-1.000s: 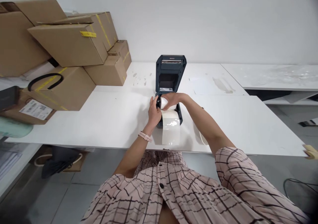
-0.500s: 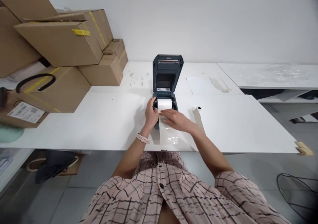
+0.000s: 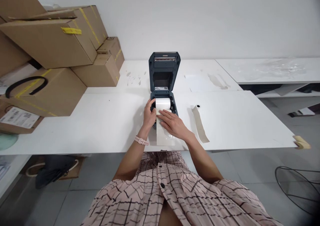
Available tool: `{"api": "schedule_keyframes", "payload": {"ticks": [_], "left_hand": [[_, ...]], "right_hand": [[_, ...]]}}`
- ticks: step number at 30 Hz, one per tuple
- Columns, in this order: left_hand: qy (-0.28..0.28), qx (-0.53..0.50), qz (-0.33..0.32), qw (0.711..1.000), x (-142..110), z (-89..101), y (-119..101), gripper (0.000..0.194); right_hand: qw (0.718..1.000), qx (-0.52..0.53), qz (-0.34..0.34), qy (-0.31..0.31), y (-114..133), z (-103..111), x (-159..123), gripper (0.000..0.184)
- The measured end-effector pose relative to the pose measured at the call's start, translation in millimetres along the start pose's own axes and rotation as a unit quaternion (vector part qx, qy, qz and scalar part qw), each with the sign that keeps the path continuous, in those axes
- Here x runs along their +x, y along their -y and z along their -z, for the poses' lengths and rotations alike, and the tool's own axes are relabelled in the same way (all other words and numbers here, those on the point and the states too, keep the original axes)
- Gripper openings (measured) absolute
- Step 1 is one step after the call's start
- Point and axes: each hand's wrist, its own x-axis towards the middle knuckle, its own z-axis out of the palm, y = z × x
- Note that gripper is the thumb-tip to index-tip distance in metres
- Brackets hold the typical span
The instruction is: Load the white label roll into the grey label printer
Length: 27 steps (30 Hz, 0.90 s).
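Bright, even light fills the wall (image 3: 190, 25) and table (image 3: 117, 119), probably from overhead. A soft, faint-edged shadow lies left of the left hand (image 3: 149, 115), and the floor (image 3: 82, 199) dims toward the lower left. Small glints catch the glossy strip (image 3: 163, 138) and metal bar (image 3: 164, 59). Wide-angle stretch distorts the boxes (image 3: 50, 42) — label (image 3: 20, 117) print is blurred — and the upper right corner darkens.

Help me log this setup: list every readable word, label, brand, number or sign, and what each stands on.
None is readable.
White label on the lower-left cardboard box: print too blurred.
Sticker inside the raised label printer lid: too small.
Mark at the lid's top: too small.
Yellow tape on an upper cardboard box: too blurred.
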Motion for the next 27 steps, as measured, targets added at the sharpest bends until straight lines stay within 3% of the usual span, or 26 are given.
{"api": "schedule_keyframes", "payload": {"ticks": [8, 16, 22, 27], "left_hand": [[0.02, -0.02, 0.036, 0.999, -8.8, 2.8, -5.9, 0.035], [0.035, -0.092, 0.085, 0.991, -52.4, 8.3, -10.7, 0.055], [0.033, -0.114, 0.091, 0.989, -53.3, 8.9, -12.8, 0.052], [-0.007, -0.105, 0.131, 0.986, -49.1, 5.3, -17.7, 0.043]], "right_hand": [[1.0, 0.013, -0.005, 0.004, -2.3, -1.4, 0.4, 0.042], [0.997, 0.074, 0.004, -0.002, -5.9, 2.0, -0.3, 0.037], [0.995, 0.096, -0.011, -0.01, -5.8, 0.5, -0.2, 0.032], [0.996, 0.089, -0.008, -0.013, -5.0, -0.7, -0.4, 0.031]]}}
